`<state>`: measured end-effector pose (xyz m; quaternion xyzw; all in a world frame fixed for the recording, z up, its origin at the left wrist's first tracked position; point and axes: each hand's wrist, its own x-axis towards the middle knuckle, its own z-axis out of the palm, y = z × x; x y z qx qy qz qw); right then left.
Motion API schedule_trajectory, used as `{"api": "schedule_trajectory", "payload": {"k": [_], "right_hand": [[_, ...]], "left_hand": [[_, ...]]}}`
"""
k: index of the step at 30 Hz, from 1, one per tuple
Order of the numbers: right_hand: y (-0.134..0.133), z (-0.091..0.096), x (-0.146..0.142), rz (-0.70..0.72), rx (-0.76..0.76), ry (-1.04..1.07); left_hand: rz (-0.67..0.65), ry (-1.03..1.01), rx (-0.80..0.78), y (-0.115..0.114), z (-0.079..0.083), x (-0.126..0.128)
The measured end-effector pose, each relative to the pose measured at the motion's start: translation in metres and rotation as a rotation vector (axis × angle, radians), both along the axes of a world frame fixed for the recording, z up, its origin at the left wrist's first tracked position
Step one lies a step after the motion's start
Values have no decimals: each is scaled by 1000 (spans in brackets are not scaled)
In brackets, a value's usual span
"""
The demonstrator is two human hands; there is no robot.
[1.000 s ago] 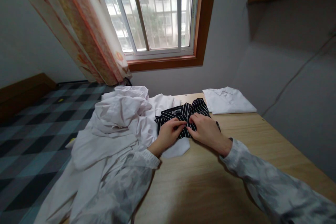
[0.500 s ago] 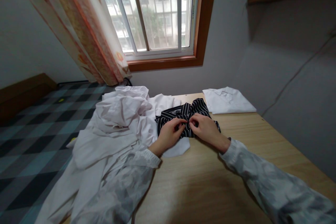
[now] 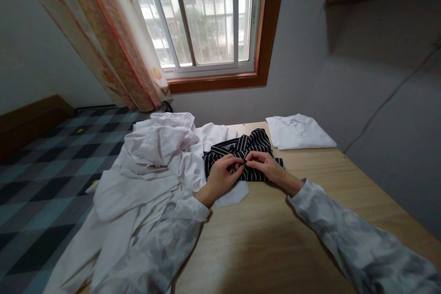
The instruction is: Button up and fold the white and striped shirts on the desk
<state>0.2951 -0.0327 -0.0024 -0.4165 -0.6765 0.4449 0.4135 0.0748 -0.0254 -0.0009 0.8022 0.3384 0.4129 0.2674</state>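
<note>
A black shirt with white stripes (image 3: 258, 140) lies bunched on the wooden table, its collar toward the window. My left hand (image 3: 223, 172) pinches the shirt's front edge between thumb and fingers. Close against it, my right hand (image 3: 267, 165) pinches the same spot from the right, fingertips nearly touching the left ones. Whatever small piece sits between the fingertips is too small to make out. Part of a white cloth (image 3: 234, 194) shows from under the striped shirt, below my left hand.
A large heap of white garments (image 3: 155, 147) covers the table's left side. One folded white shirt (image 3: 299, 132) lies at the back right corner of the wooden table (image 3: 262, 239). A bed with a checked cover (image 3: 44, 183) adjoins on the left; a window stands behind.
My right hand has shifted slightly left and its fingers have straightened somewhat. The left hand stays nearly in place, and the striped shirt's right edge has drawn in a little.
</note>
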Motion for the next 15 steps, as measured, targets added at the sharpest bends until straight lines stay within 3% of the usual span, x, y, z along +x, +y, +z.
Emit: {"api": "schedule_trajectory", "payload": {"k": [10,15], "right_hand": [[-5,2,-6,-133,101,-70],[-3,-5,-7,-364,154,-13]], "left_hand": [[-31,-36,-52,-3,5,-2],[36,-147,-94,1,3,-2]]}}
